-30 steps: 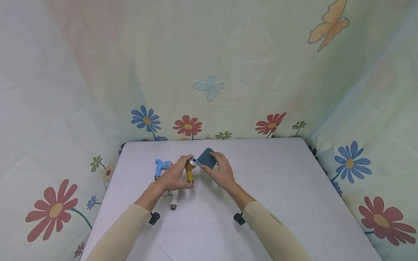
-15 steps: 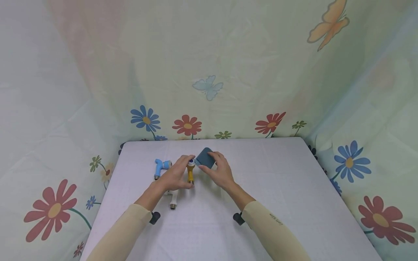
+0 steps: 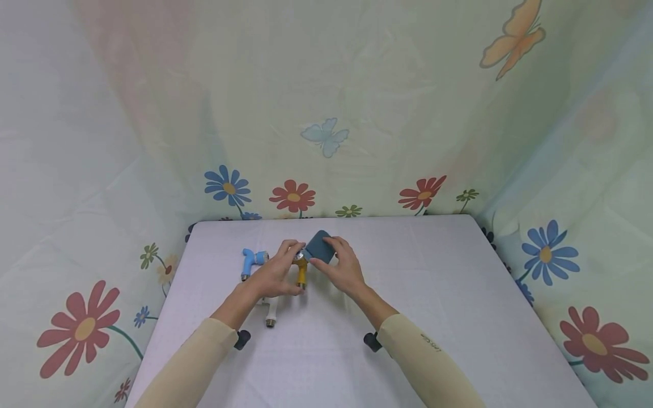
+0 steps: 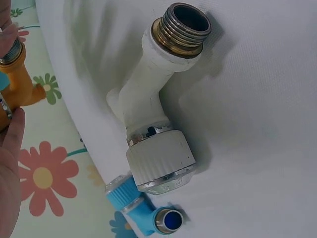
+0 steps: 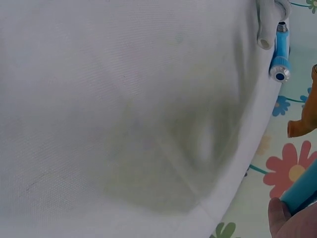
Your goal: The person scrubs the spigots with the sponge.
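Note:
My left hand [image 3: 275, 275] grips an orange-yellow tap [image 3: 301, 273] between thumb and fingers, its threaded end toward me and its chrome-banded head up. In the left wrist view the thumb and a finger touch the orange tap [image 4: 21, 82] at the edge. My right hand [image 3: 346, 266] pinches a flat teal square piece [image 3: 320, 247] with rounded corners; its exact kind is unclear. The piece's near left edge meets or nearly meets the tap's head. The right wrist view shows just part of the teal piece [image 5: 301, 191], with fingertips on it.
A white tap [image 4: 148, 99] lies on the white-covered table [image 3: 449, 306], partly behind my left wrist in the head view. Beyond it lies a light blue tap [image 3: 250, 263]. A flower-printed curtain [image 3: 388, 130] surrounds the table's back and sides.
The orange-yellow tap has turned in my left hand, its head facing a different way, and shifted slightly right. The teal piece has moved a little left with my right hand.

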The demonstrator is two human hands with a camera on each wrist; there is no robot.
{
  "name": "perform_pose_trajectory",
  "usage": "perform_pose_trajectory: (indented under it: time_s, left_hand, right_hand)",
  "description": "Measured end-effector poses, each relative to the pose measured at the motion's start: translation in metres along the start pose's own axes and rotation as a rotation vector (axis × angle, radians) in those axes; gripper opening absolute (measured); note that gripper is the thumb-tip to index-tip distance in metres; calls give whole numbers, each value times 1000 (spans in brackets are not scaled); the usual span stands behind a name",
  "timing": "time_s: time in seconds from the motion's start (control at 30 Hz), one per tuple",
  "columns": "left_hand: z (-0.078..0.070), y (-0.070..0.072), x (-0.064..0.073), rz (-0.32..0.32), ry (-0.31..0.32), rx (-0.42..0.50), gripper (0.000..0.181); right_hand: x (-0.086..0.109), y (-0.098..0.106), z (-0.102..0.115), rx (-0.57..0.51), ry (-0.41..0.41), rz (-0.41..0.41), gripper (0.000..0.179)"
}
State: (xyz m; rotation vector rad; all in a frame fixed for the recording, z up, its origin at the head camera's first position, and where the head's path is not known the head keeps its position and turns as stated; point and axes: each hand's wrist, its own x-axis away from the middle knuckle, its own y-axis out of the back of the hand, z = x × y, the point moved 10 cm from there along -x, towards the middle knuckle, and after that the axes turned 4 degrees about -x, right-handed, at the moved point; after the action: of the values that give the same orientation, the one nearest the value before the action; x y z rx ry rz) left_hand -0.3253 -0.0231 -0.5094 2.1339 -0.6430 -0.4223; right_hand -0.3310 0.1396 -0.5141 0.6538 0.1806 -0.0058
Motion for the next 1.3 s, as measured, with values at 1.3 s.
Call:
perform_pose_trajectory:
  time_s: [1.3]
  left_hand:
    - [16,12,6,-107,44,-61,111]
  right_hand:
    - [3,5,3,-40,39,-8,76]
